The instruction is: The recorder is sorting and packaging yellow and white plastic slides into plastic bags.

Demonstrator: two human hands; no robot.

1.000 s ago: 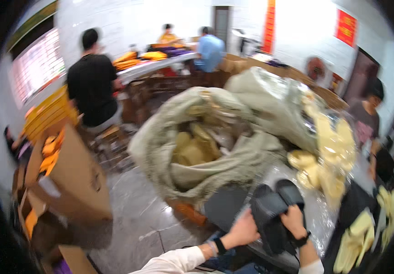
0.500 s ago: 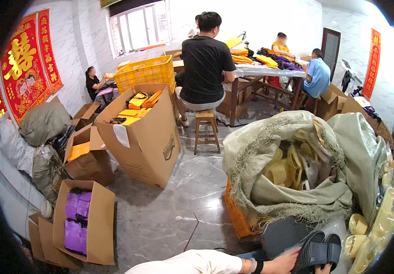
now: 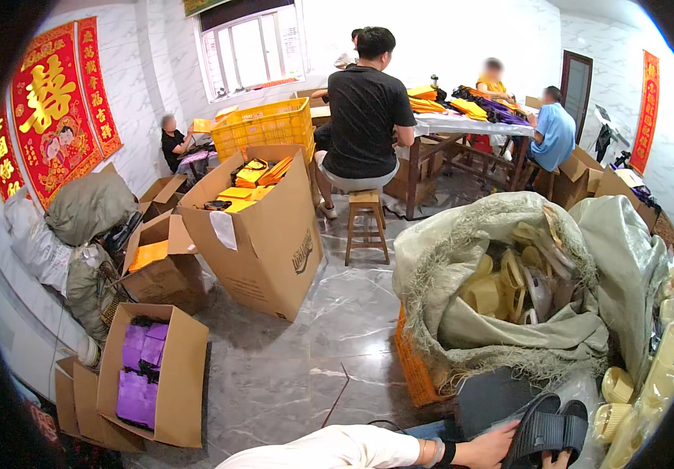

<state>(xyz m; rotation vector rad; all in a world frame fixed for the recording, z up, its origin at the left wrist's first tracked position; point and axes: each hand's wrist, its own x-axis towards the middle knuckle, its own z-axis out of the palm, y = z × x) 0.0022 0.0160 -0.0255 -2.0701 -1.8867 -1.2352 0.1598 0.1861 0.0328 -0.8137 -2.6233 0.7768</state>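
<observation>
A pair of black slide sandals (image 3: 544, 431) with ribbed straps is held together at the lower right. My left hand (image 3: 493, 447), at the end of a white sleeve with a black band at the wrist, closes on the sandals' left edge. Fingertips of my right hand (image 3: 557, 460) show at the strap opening, gripping the pair from below; the rest of that hand is out of the picture. Just behind the sandals is a flat dark surface (image 3: 496, 400). Pale yellow slippers in clear plastic (image 3: 650, 391) lie to the right.
A large woven sack (image 3: 501, 356) of pale yellow slippers rests on an orange crate (image 3: 415, 359). Cardboard boxes hold purple packs (image 3: 138, 399) and orange packs (image 3: 255, 191). Beyond, a person in black sits on a wooden stool (image 3: 365, 223); others work round a table (image 3: 439, 125).
The whole view has shifted slightly, so the room appears further right. Both hands stay on the black sandals, with little movement. The person at far left has raised an orange item.
</observation>
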